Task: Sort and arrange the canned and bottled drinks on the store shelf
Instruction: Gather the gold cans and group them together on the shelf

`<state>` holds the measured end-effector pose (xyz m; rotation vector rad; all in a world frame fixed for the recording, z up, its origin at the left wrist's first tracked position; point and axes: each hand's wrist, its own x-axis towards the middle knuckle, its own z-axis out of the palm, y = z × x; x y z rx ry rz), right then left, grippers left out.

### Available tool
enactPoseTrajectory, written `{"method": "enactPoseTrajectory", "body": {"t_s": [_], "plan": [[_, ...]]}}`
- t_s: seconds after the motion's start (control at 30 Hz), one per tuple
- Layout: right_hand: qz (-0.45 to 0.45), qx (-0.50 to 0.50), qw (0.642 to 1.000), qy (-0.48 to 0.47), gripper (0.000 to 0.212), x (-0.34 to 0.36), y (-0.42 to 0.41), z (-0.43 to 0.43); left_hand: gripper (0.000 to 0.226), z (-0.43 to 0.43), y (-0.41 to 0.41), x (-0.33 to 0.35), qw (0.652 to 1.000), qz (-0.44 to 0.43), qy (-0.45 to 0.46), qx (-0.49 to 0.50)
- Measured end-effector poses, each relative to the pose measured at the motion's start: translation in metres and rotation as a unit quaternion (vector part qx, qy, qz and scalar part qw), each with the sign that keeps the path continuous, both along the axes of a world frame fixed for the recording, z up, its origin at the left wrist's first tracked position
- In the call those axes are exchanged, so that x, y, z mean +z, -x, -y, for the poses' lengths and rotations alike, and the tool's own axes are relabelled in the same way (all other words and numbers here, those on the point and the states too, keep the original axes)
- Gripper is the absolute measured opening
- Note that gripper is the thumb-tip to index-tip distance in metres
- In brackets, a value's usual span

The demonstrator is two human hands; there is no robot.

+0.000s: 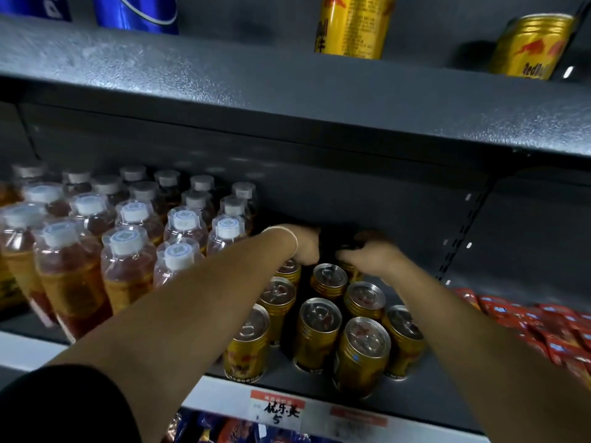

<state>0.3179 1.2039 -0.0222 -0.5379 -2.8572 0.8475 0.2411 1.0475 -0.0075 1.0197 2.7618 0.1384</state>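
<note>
L hand [305, 246] & R hand [367, 257] both stretched to back of mid shelf [425, 391], close together, in shadow w/ sth dark between them. Grip: can't tell for either, fingers blurred & mostly hidden. Thin bracelet on L wrist. Gold cans [319, 318], approx 9, upright in loose cluster just below hands, center shelf. Amber bottles [128, 251] w/ white caps packed in rows at left. Red sachets [527, 321] at right. Upper shelf [256, 75]: 1 tilted Red Bull can [531, 46], blue cans [137, 11].
</note>
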Motion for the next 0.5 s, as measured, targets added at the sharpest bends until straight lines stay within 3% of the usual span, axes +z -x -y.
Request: {"method": "enactPoseTrajectory", "body": {"t_s": [0.17, 0.3, 0.4, 0.5], "plan": [[-0.111, 0.024, 0.988, -0.109, 0.02, 0.035, -0.006, 0.032, 0.011, 0.014, -0.018, 0.05, 0.998, -0.043, -0.031, -0.019], [-0.199, 0.062, 0.966, -0.15, 0.024, 0.053, -0.016, 0.073, 0.017, 0.051, -0.039, 0.097, 0.987, -0.101, -0.118, -0.03], [-0.248, 0.086, 0.959, -0.105, 0.027, 0.058, -0.022, 0.105, 0.018, 0.094, -0.049, 0.118, 0.986, -0.122, -0.108, -0.025], [-0.255, 0.101, 0.96, -0.062, 0.032, 0.058, -0.027, 0.133, 0.021, 0.133, -0.056, 0.12, 0.989, -0.145, -0.033, -0.003]]}}
